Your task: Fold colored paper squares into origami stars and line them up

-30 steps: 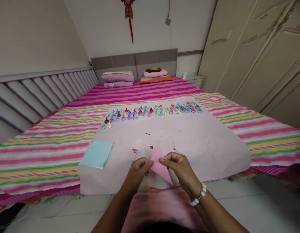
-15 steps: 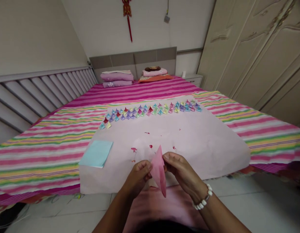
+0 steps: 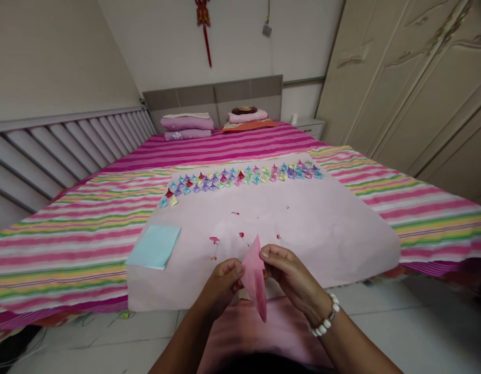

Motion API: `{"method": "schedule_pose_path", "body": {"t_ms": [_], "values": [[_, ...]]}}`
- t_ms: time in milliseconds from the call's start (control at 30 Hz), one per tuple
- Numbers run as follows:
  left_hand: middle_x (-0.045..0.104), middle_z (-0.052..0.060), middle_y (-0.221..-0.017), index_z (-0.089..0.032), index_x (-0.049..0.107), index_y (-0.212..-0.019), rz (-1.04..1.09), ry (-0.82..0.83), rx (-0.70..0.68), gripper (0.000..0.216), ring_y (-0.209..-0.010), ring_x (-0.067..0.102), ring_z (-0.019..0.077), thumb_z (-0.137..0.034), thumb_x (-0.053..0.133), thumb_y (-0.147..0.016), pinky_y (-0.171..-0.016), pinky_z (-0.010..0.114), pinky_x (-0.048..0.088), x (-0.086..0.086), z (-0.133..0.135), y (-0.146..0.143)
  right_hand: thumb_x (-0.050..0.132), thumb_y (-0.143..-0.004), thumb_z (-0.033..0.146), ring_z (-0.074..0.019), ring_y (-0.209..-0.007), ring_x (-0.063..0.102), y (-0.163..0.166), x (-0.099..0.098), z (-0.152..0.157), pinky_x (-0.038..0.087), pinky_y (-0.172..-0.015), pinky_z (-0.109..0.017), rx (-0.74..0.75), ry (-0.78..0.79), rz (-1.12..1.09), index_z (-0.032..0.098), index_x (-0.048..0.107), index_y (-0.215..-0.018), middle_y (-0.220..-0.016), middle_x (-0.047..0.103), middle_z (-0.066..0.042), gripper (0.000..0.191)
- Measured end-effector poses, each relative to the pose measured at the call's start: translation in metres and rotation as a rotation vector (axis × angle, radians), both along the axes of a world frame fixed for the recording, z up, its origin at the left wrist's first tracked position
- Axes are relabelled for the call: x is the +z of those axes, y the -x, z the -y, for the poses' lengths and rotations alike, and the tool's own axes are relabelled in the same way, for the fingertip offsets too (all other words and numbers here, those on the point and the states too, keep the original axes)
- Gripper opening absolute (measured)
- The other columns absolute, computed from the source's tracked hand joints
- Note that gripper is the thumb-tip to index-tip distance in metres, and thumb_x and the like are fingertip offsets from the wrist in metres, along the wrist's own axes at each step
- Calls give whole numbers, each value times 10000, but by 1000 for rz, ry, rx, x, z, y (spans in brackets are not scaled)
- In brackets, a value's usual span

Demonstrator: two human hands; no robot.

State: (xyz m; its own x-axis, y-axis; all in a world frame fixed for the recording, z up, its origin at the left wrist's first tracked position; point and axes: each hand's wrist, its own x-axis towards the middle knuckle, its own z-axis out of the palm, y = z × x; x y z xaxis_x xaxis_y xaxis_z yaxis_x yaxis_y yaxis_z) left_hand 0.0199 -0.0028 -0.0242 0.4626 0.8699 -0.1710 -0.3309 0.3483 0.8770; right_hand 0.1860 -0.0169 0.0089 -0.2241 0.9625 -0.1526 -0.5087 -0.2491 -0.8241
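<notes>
A folded piece of pink paper (image 3: 253,274) hangs upright between my two hands, over the near edge of a large pale sheet (image 3: 322,228). My left hand (image 3: 224,280) pinches its left side between thumb and fingers. On the right side, my right hand (image 3: 288,271) pinches the other edge; a white bead bracelet is on that wrist. Part of the fingertips behind the paper is hidden. Rows of small folded paper pieces (image 3: 224,179) in many colours lie along the sheet's far edge. A stack of light blue square paper (image 3: 155,246) rests at its left.
Small red marks or scraps (image 3: 214,240) dot the sheet's middle. The sheet lies on a bed with a striped cover (image 3: 69,228). Folded bedding (image 3: 188,124) sits by the headboard. A railing (image 3: 69,140) runs along the left, a wardrobe (image 3: 400,88) along the right.
The lower tip of the pink paper has dropped slightly, and its fold facing me has turned a little. Both hands keep their pinch in nearly the same place.
</notes>
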Motion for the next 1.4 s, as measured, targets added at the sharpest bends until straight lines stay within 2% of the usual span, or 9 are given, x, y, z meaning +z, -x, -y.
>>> {"method": "schedule_pose_path", "body": {"t_ms": [233, 400, 533, 700, 800, 900, 1100, 1300, 1400], "values": [[420, -65, -507, -163, 457, -556, -44, -29, 13, 375, -489, 318, 61, -415, 687, -710, -502, 189, 248, -7, -3, 2, 736, -656, 294, -103, -565, 504, 0, -1, -2, 410, -590, -238, -51, 0, 64, 165, 624, -628, -609, 579, 24, 173], [414, -74, -473, -161, 486, -569, -233, -110, 79, 325, -456, 302, 57, -376, 670, -730, -468, 190, 228, -8, -8, 2, 720, -636, 228, -116, -568, 519, 3, -5, -3, 410, -577, -237, -63, -91, 212, 174, 642, -690, -604, 594, 33, 109], [418, -79, -455, -161, 525, -605, -400, -149, 141, 289, -426, 317, 60, -387, 643, -741, -447, 193, 246, -5, -11, -3, 630, -668, 188, -120, -559, 515, 8, -18, -5, 393, -541, -229, -21, -135, 275, 174, 616, -683, -609, 588, 33, 25], [514, -39, -570, -138, 621, -764, -492, -226, 218, 262, -509, 448, 92, -398, 593, -773, -520, 216, 368, 1, -9, -14, 522, -675, 137, -119, -524, 458, 12, -33, -10, 350, -490, -226, -217, -281, 632, 171, 564, -630, -566, 524, 35, 70], [569, -8, -666, -137, 635, -907, -522, -292, 221, 313, -590, 496, 117, -414, 507, -837, -561, 229, 398, 9, -5, -20, 515, -738, 162, -130, -549, 469, 14, -32, -9, 357, -508, -233, -304, -363, 801, 169, 578, -662, -591, 539, 19, 99], [605, 6, -733, -148, 618, -996, -573, -360, 198, 324, -650, 532, 135, -414, 510, -844, -592, 236, 414, 19, 1, -26, 511, -796, 185, -142, -583, 499, 15, -27, -6, 384, -541, -244, -356, -481, 924, 170, 601, -722, -642, 577, -3, 118], [607, -10, -676, -159, 613, -942, -713, -432, 187, 233, -583, 534, 131, -345, 515, -842, -534, 229, 396, 30, 5, -29, 498, -789, 79, -162, -675, 548, 15, -27, -3, 424, -602, -262, -404, -620, 975, 179, 630, -826, -766, 612, -35, 170], [649, 10, -695, -155, 637, -853, -813, -500, 233, 163, -622, 577, 152, -153, 493, -776, -572, 242, 420, 24, 1, -28, 490, -777, 43, -175, -715, 562, 14, -33, -5, 444, -628, -278, -418, -644, 949, 187, 634, -873, -807, 612, -40, 224], [677, 27, -757, -157, 642, -871, -753, -481, 231, 171, -703, 613, 177, -172, 501, -776, -620, 256, 448, 20, -1, -28, 489, -764, 30, -181, -731, 565, 13, -34, -6, 450, -642, -284, -424, -629, 930, 185, 646, -883, -821, 616, -44, 250]]}}
